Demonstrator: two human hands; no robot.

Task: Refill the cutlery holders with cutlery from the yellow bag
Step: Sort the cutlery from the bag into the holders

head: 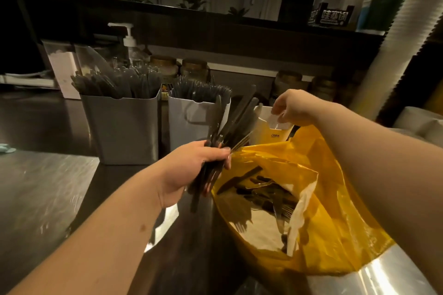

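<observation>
My left hand point(191, 170) grips a bundle of dark plastic knives point(230, 117), their blades fanning up towards the holders. The yellow bag point(335, 211) lies open on the counter to the right, with several dark knives and clear forks point(263, 194) inside. My right hand point(291, 106) pinches the rim of a white holder point(271, 132) behind the bag. Two grey holders stand further left: the left holder point(124, 127) is packed with dark cutlery, and the middle holder point(191, 122) carries clear forks.
The steel counter point(43, 187) spreads out to the left. A pump bottle point(130, 43) and jars point(194, 68) stand behind the holders under a dark shelf. A tall stack of white cups point(393, 38) rises at the right.
</observation>
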